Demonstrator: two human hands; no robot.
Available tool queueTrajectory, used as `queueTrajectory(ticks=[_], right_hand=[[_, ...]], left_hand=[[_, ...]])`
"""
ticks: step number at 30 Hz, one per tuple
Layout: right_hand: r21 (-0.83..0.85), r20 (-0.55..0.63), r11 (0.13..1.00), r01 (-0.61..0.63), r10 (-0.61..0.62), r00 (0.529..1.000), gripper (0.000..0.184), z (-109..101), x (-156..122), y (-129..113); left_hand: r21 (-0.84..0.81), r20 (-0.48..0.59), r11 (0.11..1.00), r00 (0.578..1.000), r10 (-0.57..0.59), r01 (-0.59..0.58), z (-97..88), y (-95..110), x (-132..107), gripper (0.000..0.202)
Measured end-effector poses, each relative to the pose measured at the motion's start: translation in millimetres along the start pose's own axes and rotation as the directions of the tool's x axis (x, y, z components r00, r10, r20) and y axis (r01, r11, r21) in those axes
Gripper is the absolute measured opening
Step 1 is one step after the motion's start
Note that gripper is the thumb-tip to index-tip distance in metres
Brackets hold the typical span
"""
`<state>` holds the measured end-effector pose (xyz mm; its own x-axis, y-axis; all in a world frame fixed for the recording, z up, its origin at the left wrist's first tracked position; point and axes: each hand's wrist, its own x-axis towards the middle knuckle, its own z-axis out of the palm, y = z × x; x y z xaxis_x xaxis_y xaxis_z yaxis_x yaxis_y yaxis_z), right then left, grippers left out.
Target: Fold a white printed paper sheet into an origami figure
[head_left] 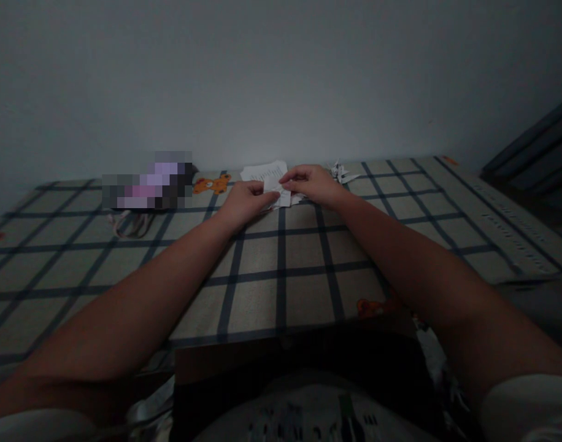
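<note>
A small white sheet of paper (272,179) with printed lines lies on the checked cloth (281,264), far out in front of me. My left hand (245,202) is curled over its near left part, fingers pressed together on the paper. My right hand (311,183) pinches the paper's right edge between thumb and fingertips. Both arms reach straight out over the cloth. The part of the sheet beneath my fingers is hidden.
A folded white paper figure (340,173) sits just right of my right hand. A blurred purple and dark object (147,183) lies at the left, with a pale loop or strap (131,224) below it. A grey wall stands behind. Dark furniture (538,159) is at the far right.
</note>
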<state>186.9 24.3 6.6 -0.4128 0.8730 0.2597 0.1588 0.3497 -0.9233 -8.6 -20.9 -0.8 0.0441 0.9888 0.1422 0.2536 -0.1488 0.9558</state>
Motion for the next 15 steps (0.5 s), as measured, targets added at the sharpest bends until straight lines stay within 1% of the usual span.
queueTrajectory(ticks=[2,3,4,6,9,12,15], right_hand=[[0.005,0.0,1.0,0.002,-0.002,1.0,0.013,0.6,0.6,0.7],[0.017,0.0,1.0,0.002,-0.002,1.0,0.012,1.0,1.2,1.3],[0.038,0.001,0.999,0.0,0.0,1.0,0.011,1.5,1.9,1.9],[0.111,-0.003,0.994,0.001,-0.001,1.0,0.01,2.3,3.1,3.2],[0.21,-0.023,0.977,0.03,-0.025,0.999,0.012,2.5,3.5,3.9],[0.216,-0.014,0.976,0.037,-0.035,0.999,0.017,1.0,2.6,3.1],[0.189,-0.007,0.982,0.016,-0.015,1.0,0.015,-0.1,2.8,2.4]], left_hand=[[0.086,0.05,0.993,0.996,0.074,-0.078,-0.1,-1.1,0.0,0.029],[0.113,0.072,0.988,0.993,0.095,-0.102,-0.2,-1.8,0.3,0.033],[0.115,0.082,0.988,0.992,0.093,-0.102,-0.4,-2.4,0.7,0.035],[0.075,0.074,0.995,0.996,0.054,-0.06,-0.3,-3.5,1.8,0.038],[-0.058,0.042,0.998,0.999,-0.018,0.02,1.2,-4.7,3.2,0.039],[-0.143,0.038,0.988,0.998,-0.051,0.056,2.6,-6.3,4.1,0.037],[-0.135,0.054,0.989,0.997,-0.046,0.053,2.7,-7.8,4.9,0.036]])
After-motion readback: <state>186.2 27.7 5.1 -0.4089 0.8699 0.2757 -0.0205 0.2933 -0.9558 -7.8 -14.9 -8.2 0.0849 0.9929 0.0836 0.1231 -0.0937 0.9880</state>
